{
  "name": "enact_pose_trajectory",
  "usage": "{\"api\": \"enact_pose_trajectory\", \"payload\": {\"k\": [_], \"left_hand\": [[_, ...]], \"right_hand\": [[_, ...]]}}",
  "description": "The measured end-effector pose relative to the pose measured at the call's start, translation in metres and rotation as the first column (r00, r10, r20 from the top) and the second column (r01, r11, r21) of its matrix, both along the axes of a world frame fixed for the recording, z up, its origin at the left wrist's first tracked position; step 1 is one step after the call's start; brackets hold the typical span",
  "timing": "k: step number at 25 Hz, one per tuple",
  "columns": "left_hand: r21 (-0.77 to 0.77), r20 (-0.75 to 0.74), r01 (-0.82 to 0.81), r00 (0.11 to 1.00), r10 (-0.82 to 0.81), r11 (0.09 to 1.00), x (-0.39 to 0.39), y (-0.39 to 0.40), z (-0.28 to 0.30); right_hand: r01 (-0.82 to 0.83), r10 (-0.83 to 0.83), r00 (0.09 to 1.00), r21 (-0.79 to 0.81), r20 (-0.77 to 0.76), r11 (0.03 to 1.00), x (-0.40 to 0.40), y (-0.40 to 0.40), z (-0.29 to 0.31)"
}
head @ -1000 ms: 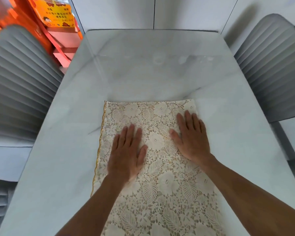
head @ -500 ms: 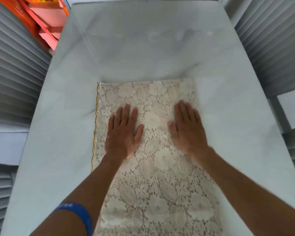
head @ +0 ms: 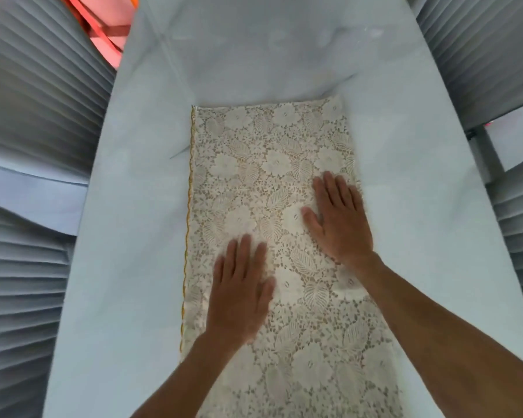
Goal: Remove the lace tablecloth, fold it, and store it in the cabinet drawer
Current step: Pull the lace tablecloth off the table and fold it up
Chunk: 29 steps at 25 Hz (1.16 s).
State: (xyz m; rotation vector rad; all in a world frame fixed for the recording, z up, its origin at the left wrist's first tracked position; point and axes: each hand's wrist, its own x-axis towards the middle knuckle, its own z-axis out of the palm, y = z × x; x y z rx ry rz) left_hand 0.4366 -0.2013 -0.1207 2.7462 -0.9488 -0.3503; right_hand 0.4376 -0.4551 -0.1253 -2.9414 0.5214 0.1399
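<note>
a person stands at the near end of a pale marble surface (head: 127,236), looking down at both bare hands. a cream lace tablecloth (head: 272,164), already folded into a long narrow strip, lies flat along the middle of the surface, its far edge squared off and a thin gold trim running down its left side. the left hand (head: 239,291) rests palm down on the near left part of the cloth, slightly blurred, fingers (head: 245,251) straight and only a little apart. the right hand (head: 338,224) lies flat farther away, near the strip's right edge, fingers loosely spread; neither hand grips anything. grey ribbed chairs (head: 34,122) flank the surface on both sides. this looks like smoothing before the next fold. to do it well, press evenly outward to the edges, keep the layers lined up along the gold trim, then bring one end over to meet the other squarely. the drawer is not in view.
</note>
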Motion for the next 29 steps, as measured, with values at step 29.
{"api": "enact_pose_trajectory", "payload": {"k": [29], "left_hand": [[-0.076, -0.258, -0.588, 0.792, 0.554, 0.805, -0.32, 0.19, 0.048]], "right_hand": [[0.219, -0.212, 0.975, 0.12, -0.068, 0.968, -0.448, 0.186, 0.043]]}}
